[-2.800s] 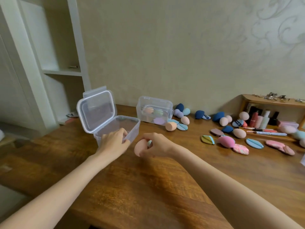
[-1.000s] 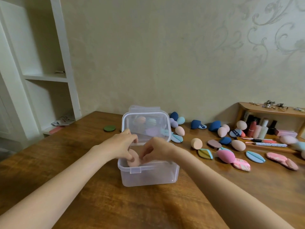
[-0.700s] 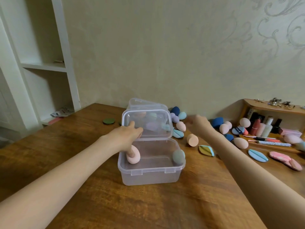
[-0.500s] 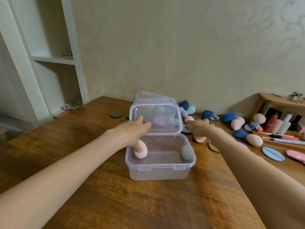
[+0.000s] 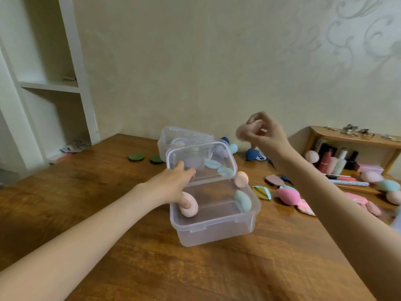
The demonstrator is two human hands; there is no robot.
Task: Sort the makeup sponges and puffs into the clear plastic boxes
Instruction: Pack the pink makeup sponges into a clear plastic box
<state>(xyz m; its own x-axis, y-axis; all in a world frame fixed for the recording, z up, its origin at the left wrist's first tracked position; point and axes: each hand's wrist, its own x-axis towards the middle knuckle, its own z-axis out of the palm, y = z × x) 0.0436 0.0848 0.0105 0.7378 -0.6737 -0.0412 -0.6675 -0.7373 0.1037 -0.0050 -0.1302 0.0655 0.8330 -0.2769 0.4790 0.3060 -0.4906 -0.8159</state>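
While the right hand is raised above the table, its fingers pinch a pale pink sponge, blurred, well above the near box. That box stands open at mid-table, its lid upright behind it. The left hand rests at the box's left rim, fingers straight against the lid, thumb pressing a pink puff at the left inner wall. A teal sponge leans at the right inner wall. A far box near the back edge holds several pieces; their number cannot be told.

Progress is judged early. Many pieces remain loose toward the right edge: a peach sponge just beside the lid, a blue sponge, a magenta sponge, flat puffs, and two green pads towards the back edge. The held sponge is not yet boxed.
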